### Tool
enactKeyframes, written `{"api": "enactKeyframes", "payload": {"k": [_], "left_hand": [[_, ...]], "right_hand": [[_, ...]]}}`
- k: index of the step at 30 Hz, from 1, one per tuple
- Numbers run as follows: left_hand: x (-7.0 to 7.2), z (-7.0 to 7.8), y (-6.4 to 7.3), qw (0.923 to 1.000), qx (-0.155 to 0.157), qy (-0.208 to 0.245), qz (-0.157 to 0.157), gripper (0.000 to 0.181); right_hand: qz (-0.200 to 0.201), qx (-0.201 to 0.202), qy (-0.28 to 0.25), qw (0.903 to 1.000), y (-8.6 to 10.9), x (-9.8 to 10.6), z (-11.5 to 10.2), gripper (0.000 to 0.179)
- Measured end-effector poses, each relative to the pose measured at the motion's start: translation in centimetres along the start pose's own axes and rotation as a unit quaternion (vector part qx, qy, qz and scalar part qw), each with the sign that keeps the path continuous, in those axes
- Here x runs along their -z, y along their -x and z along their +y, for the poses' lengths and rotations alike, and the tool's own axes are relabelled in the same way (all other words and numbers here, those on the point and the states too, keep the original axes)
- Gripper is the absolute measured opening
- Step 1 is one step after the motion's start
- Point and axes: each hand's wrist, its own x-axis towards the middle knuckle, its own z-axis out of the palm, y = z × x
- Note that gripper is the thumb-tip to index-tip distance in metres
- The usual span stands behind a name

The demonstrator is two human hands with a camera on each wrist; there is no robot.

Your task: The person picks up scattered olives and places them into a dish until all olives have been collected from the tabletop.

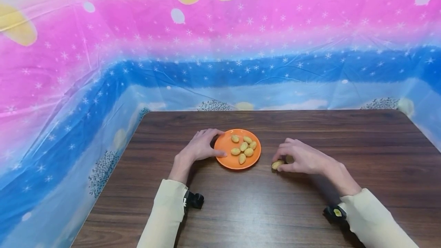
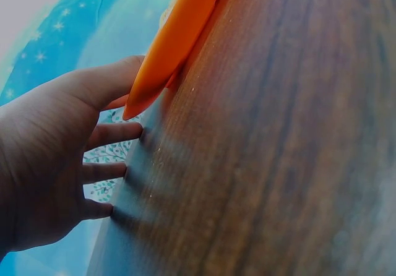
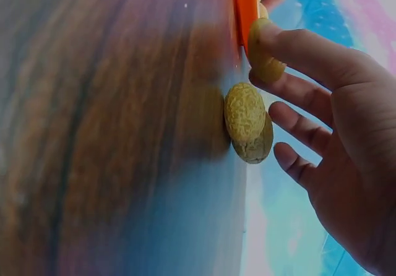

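My left hand holds the left side of an orange plate, its thumb over the rim and index finger at the far edge. The other fingertips meet the table in the left wrist view. Several wrinkled, yellow-brown, nut-like ovals lie on the plate. To the plate's right, my right hand pinches one nut-like oval between thumb and fingers, low over the table. Under the palm, another nut-like oval rests on the table, partly covering a second one behind it.
The dark wood-grain table reaches back to a pink and blue patterned cloth hanging behind and along the left. A black wrist camera sits at the left cuff, and another camera at the right cuff.
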Motion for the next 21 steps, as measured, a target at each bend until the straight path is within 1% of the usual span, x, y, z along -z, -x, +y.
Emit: {"api": "enactKeyframes", "payload": {"k": [6, 13, 16, 21], "left_hand": [[0.0, 0.0, 0.0, 1.0, 0.002, 0.001, 0.0, 0.078], [0.1, 0.0, 0.1, 1.0, 0.002, 0.0, 0.001, 0.077], [0.1, 0.0, 0.1, 1.0, 0.002, 0.003, 0.0, 0.077], [0.0, -0.1, 0.0, 1.0, 0.0, 0.0, 0.0, 0.077]], "right_hand": [[0.019, 0.033, -0.004, 0.9993, -0.5, 0.0, -0.1, 0.014], [0.042, 0.065, -0.024, 0.9967, -0.9, 0.1, -0.1, 0.025], [0.047, 0.07, -0.03, 0.996, -1.3, 0.3, -0.3, 0.026], [0.038, 0.063, -0.03, 0.9968, -2.0, 0.3, -0.7, 0.027]]}}
